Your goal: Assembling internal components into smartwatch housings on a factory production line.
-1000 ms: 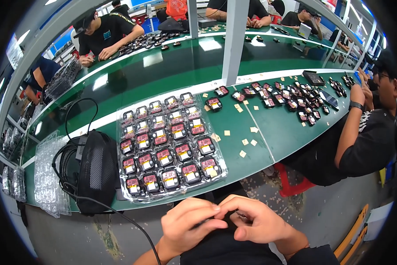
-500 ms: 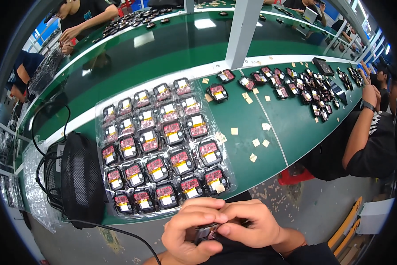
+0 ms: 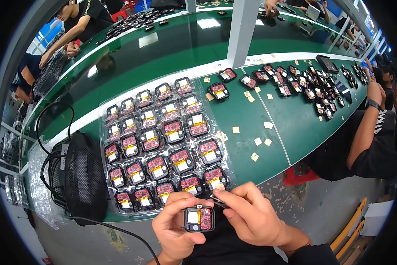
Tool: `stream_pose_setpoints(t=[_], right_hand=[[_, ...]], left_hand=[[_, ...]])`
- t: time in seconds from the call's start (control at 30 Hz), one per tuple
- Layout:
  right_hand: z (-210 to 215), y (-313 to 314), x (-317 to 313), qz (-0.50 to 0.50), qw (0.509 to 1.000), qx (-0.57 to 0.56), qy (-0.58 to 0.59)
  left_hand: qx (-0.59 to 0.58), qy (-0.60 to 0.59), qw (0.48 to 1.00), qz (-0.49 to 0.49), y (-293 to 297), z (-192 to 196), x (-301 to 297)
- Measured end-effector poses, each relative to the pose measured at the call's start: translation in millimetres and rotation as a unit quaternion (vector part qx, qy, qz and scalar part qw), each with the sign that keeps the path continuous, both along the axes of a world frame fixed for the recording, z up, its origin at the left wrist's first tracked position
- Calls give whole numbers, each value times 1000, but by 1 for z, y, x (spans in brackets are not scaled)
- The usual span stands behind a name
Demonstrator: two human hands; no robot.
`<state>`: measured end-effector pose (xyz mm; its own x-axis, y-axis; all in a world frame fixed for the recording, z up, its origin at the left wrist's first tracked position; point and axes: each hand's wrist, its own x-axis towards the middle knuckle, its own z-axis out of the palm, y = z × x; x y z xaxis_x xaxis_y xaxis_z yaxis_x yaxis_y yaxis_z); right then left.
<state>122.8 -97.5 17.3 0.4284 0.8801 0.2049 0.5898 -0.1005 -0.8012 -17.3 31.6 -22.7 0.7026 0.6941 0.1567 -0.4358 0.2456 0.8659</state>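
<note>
My left hand (image 3: pixel 171 227) grips a small black square watch-like case (image 3: pixel 199 219) by its edges, open side up, showing a red circuit board, a white block and yellow tape. Close to its upper right corner, my right hand (image 3: pixel 258 223) pinches what look like metal tweezers (image 3: pixel 219 202) between thumb and fingers. Beyond both hands lies a clear plastic tray (image 3: pixel 227 165) filled with rows of similar open cases. A small beige paper square (image 3: pixel 218 187) rests on the tray's nearest right case (image 3: pixel 215 175).
A black mesh bag (image 3: pixel 87 176) and black cable (image 3: pixel 43 168) sit left of the tray. Loose cases (image 3: pixel 304 84) are heaped to the right, with beige squares (image 3: pixel 257 141) scattered on the green table (image 3: pixel 247 165). A grey post (image 3: pixel 242 35) rises behind. A co-worker's arm (image 3: pixel 362 132) is at right.
The case in my left hand has turned so its circuit board shows. My right hand has moved off it to the right, and the tweezers now show. The view has shifted slightly.
</note>
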Motion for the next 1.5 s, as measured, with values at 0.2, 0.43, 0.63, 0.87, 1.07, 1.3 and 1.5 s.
stream_pose_setpoints(t=[0.2,0.43,0.63,0.87,1.07,1.3,1.5], right_hand=[[-27,3,2,-21,967,185,-171],[-32,3,4,-35,930,201,-304],[-30,2,7,-11,949,171,-263],[-25,7,8,-22,979,182,-87],[-25,5,7,-34,971,159,-178],[-27,7,6,-38,972,177,-149],[-29,9,2,-55,974,169,-140]], left_hand=[[-17,31,999,9,-1,0,-3],[-28,94,994,40,-9,6,3],[-34,103,993,41,-9,8,4],[0,90,996,27,-7,7,-1],[11,68,998,-10,-4,4,-3],[49,54,997,-2,-2,3,-2],[23,68,997,-11,-4,6,-2]])
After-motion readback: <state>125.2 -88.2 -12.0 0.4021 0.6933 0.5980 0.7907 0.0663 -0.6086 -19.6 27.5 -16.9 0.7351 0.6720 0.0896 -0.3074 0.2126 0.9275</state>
